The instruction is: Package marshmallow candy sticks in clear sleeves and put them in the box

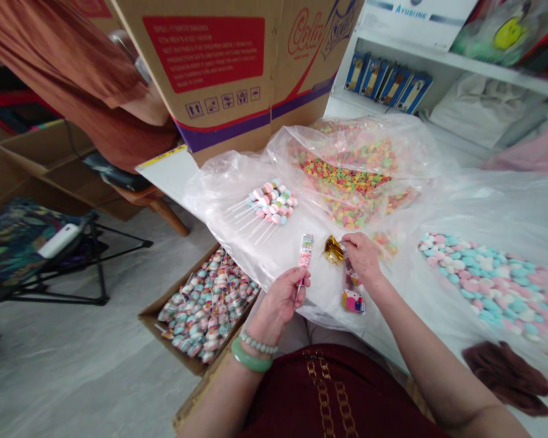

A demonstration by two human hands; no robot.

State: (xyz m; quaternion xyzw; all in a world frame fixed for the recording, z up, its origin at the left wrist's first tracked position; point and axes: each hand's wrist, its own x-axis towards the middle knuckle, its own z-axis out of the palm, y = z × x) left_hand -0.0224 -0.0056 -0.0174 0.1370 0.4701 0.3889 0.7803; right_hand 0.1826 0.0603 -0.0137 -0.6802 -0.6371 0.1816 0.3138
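My left hand (287, 295) is closed around the lower end of a candy skewer (305, 250) in a printed clear wrapper, held upright over the table's near edge. My right hand (361, 258) pinches at the right end of a bundle of gold twist ties (333, 249); how many ties are between the fingertips is hidden. Just below that hand lies a stack of printed clear wrappers (354, 298), partly covered by it. Farther off, several unwrapped marshmallow-like candy skewers (274, 202) rest in a pile, their white sticks pointing left and toward me.
Colourful ring candies (351, 176) fill a clear plastic bag at the back. Pink, blue and white candies (488, 274) spread at right, near a brown cloth (506, 374). A box of wrapped skewers (210, 310) stands below left. A large carton (237, 67) stands behind; a person's sleeve (86, 79) shows.
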